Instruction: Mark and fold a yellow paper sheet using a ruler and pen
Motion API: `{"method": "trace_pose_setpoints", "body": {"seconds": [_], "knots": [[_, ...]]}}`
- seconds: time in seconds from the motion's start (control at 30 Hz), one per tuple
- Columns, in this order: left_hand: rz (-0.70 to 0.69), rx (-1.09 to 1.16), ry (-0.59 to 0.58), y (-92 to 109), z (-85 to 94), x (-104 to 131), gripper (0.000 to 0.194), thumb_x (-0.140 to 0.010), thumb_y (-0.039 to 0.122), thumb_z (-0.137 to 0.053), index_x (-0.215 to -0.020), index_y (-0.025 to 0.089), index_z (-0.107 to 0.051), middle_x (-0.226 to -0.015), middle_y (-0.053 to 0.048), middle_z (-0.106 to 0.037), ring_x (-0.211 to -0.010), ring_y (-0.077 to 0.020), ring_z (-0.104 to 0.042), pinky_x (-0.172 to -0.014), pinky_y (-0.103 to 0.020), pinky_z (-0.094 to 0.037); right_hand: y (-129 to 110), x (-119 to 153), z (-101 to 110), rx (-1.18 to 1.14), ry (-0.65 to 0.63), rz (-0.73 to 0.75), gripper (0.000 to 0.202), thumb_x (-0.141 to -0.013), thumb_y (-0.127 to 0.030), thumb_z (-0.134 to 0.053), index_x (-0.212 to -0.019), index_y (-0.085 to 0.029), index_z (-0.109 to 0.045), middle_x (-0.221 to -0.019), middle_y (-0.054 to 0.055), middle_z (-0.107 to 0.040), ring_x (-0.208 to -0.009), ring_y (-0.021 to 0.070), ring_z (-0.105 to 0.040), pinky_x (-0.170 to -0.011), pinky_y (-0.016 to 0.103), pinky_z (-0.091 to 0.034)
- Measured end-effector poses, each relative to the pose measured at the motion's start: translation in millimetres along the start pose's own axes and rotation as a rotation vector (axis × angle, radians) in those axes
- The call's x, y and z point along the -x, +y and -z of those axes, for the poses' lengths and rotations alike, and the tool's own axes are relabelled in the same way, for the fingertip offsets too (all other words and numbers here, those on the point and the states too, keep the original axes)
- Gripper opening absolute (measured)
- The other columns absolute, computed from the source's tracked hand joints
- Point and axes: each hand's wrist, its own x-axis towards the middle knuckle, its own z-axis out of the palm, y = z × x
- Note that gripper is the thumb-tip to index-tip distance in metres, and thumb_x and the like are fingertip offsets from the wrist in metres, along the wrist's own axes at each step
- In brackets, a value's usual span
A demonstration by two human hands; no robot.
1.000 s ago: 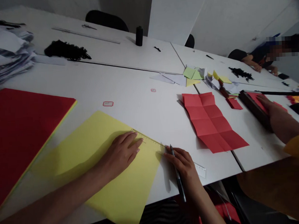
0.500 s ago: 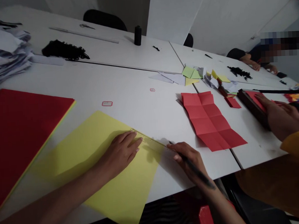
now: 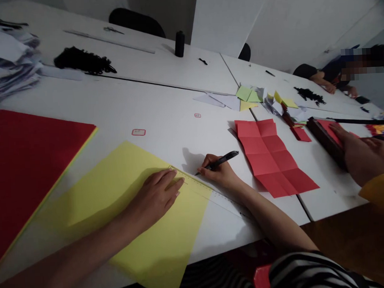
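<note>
Across the near edge of the white tabletop (image 3: pixel 165 107), a large yellow sheet of paper (image 3: pixel 170 234) lies at an angle in front of me, one corner hanging past the edge. Along its upper right side sits a clear plastic ruler (image 3: pixel 224 200) with fine markings, which runs beyond the sheet onto the bare table and passes under my right forearm. My left hand (image 3: pixel 159 190) is laid palm down, its fingers slightly apart and pressing the ruler and the paper. My right hand (image 3: pixel 220 172) is closed around a black pen (image 3: pixel 226 157), its tip pointing down at the ruler's upper edge; the two hands are near each other but not touching.

To my left is a stack of large red sheets (image 3: pixel 36 163), with yellow showing along its side. Right of my pen, a red sheet creased into rectangles (image 3: pixel 272 157) lies partly raised. Beyond it, a person in a yellow sleeve (image 3: pixel 378 187) presses a hand on red paper over a long dark block (image 3: pixel 328 144).

Farther back I see two small red-bordered labels (image 3: pixel 138 132), a pile of green, yellow and white paper pieces (image 3: pixel 248 93), a black cylinder (image 3: pixel 180 44), a black tangled bundle (image 3: pixel 83 60), scissors (image 3: pixel 113 30) and a heap of crumpled white paper (image 3: pixel 8 58). Another person (image 3: pixel 335 76) leans over the far right of the tables.
</note>
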Motion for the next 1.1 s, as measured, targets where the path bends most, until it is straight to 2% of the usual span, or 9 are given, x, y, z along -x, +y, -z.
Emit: {"method": "trace_pose_setpoints", "body": {"seconds": [0.3, 1.0, 1.1], "knots": [[-0.008, -0.021, -0.002, 0.4, 1.0, -1.2, 0.033, -0.095, 0.018, -0.041, -0.122, 0.018, -0.06, -0.123, -0.013, -0.059, -0.12, -0.0278, -0.049, -0.098, -0.045, -0.045, 1.3, 1.4, 0.8, 0.017, -0.04, 0.033, 0.024, -0.077, -0.03, -0.063, -0.063, -0.019, -0.048, -0.056, -0.006, -0.041, -0.054, 0.0084, -0.034, -0.05, 0.023, -0.026], [0.012, 0.034, 0.018, 0.3, 0.4, -1.4, 0.033, -0.095, 0.02, -0.041, -0.121, 0.019, -0.062, -0.124, -0.013, -0.058, -0.119, -0.0273, -0.051, -0.099, -0.045, -0.044, 4.4, 2.4, -1.2, 0.052, -0.038, 0.024, 0.025, -0.078, -0.031, -0.063, -0.063, -0.02, -0.047, -0.055, -0.006, -0.04, -0.052, 0.0082, -0.034, -0.048, 0.023, -0.025], [0.022, 0.054, 0.017, -0.1, -0.4, -0.9, 0.033, -0.094, 0.019, -0.042, -0.121, 0.02, -0.062, -0.123, -0.012, -0.058, -0.119, -0.0278, -0.051, -0.099, -0.046, -0.044, 4.6, 1.8, -0.7, 0.022, -0.014, 0.01, 0.025, -0.077, -0.034, -0.065, -0.064, -0.02, -0.049, -0.055, -0.005, -0.043, -0.053, 0.0091, -0.037, -0.049, 0.023, -0.029]]}}
